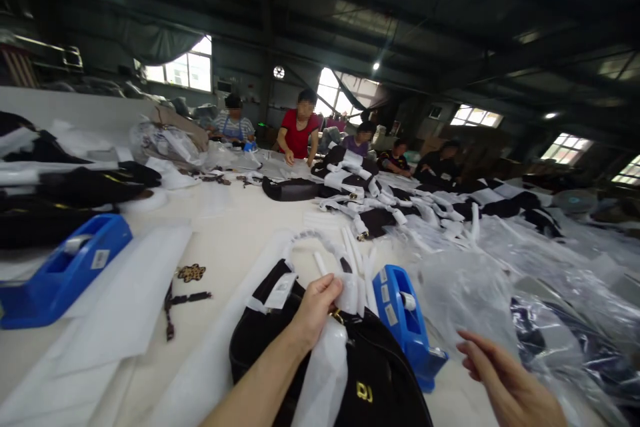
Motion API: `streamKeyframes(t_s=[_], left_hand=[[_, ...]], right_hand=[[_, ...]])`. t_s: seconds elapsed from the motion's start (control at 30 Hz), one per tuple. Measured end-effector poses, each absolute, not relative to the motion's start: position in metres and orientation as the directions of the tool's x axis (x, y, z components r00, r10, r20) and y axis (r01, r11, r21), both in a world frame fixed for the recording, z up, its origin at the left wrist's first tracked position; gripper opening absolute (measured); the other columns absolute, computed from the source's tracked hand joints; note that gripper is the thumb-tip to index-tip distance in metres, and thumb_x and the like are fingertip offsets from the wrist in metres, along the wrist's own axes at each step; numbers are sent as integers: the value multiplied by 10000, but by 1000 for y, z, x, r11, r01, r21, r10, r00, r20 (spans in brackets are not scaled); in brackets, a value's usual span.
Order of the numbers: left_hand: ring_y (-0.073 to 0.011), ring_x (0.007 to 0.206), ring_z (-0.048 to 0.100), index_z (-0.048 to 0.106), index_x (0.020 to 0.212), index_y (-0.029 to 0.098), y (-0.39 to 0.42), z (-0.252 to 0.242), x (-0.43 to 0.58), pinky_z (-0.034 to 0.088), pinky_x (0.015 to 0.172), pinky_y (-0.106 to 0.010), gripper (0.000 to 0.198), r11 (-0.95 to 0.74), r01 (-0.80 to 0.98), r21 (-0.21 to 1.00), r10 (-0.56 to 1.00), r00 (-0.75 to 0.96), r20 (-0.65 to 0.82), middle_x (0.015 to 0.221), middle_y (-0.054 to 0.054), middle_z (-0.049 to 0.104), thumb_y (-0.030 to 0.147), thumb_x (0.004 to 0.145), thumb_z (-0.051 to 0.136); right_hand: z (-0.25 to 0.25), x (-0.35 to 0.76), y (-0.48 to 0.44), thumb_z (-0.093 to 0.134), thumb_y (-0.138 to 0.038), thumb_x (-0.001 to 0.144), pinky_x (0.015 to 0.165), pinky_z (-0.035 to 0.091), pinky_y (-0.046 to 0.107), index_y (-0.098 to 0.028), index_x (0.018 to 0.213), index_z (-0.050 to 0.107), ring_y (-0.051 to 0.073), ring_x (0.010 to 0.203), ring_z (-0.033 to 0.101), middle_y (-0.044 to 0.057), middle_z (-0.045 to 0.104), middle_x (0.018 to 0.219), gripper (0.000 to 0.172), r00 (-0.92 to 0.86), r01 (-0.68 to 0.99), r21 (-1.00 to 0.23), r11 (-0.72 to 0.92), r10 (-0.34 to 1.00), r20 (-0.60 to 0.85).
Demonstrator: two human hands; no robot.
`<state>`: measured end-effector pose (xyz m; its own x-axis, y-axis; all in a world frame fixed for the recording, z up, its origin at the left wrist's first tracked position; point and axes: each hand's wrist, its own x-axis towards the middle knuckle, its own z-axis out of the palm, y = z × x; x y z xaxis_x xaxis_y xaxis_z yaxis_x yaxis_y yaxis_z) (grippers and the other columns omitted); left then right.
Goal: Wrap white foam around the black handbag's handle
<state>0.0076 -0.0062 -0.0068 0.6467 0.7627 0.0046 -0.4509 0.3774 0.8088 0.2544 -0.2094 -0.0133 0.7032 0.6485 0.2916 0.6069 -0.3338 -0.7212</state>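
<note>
At the far left of the pale, flat-topped counter [233,235], a blue plastic tape dispenser [70,273] is placed beside overlapping thin white sheets [133,283]. To their right, a leopard-print charm [191,273] and a dark, narrow strap [171,313] are laid out.

The black fabric bag with a gold emblem [387,363] is set on the counter at lower centre, its near part cut off by the lower edge of the view. Over it the left forearm is stretched up and rightward from below. The left hand [317,307] is closed in a pinch, the thumb pressed towards curled fingers, and white wrapping [350,290] at the base of the bag's handle is gripped, just above a gold metal ring [339,317].

Just right of the bag, a second blue plastic tape dispenser [405,320] is stood. Farther right, the right hand [503,377] is held apart from it, loosely unfolded, its fingers extended up and leftward; nothing is seen in its grasp. Crumpled clear plastic [465,290] is heaped beyond.
</note>
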Motion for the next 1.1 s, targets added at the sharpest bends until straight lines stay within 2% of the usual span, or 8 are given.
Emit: streamKeyframes(t_s=[0.13,0.33,0.47,0.53,0.6,0.83,1.0,1.1], left_hand=[[-137,673,548,661,825,108,-9,-2,6,406,691,-265,540,411,-449,793,721,693,18,696,-25,597,598,635,787],[-128,648,532,650,852,122,-8,-2,6,392,663,-261,530,399,-476,784,708,703,67,714,-24,593,621,693,730],[-171,794,601,638,1091,149,-7,0,5,429,768,-285,560,426,-517,742,689,717,104,907,-60,658,495,677,790],[-187,886,607,632,1139,156,-6,0,5,430,840,-295,618,422,-518,744,694,713,103,1027,-75,659,391,609,847],[-192,919,604,652,1121,152,-5,0,4,427,857,-293,601,427,-489,761,686,723,79,1055,-77,657,339,585,849],[-191,902,612,679,998,139,0,-3,4,439,803,-282,419,409,-440,800,718,696,15,984,-80,669,380,670,779],[-181,912,616,625,1040,187,7,-3,7,454,851,-308,468,301,-618,726,875,482,48,1014,-62,641,478,699,762],[-196,1030,596,621,992,197,12,1,4,430,958,-343,404,133,-689,713,943,309,124,1148,-67,595,468,723,751]], right_hand=[[27,165,-149,591,-583,791,676,578,280,-204,1174,670,227,861,702,92,733,1031,545,544,559,-827,-62,780,310],[22,129,-100,464,-555,876,557,508,271,-185,1014,681,193,664,653,56,715,789,450,410,595,-801,-67,883,230],[19,144,-90,447,-393,887,554,400,270,-195,913,672,182,611,617,52,686,732,301,460,875,-390,-287,745,484],[28,153,-88,450,-318,877,538,328,275,-205,960,675,184,619,608,67,703,806,265,455,878,-144,-457,702,548],[41,167,-89,427,-300,887,527,288,283,-219,1023,673,194,617,603,79,709,837,292,535,799,-55,-598,667,518],[66,244,-152,397,-411,833,656,430,314,-228,1060,660,263,783,667,54,709,705,393,806,582,-355,-732,458,376],[28,289,-226,390,-467,787,642,465,367,-225,1008,677,306,743,684,102,727,784,436,820,537,-231,-811,438,369],[-20,307,-249,456,-491,726,575,486,359,-235,903,686,293,646,689,90,726,728,387,841,540,-260,-800,503,200]])
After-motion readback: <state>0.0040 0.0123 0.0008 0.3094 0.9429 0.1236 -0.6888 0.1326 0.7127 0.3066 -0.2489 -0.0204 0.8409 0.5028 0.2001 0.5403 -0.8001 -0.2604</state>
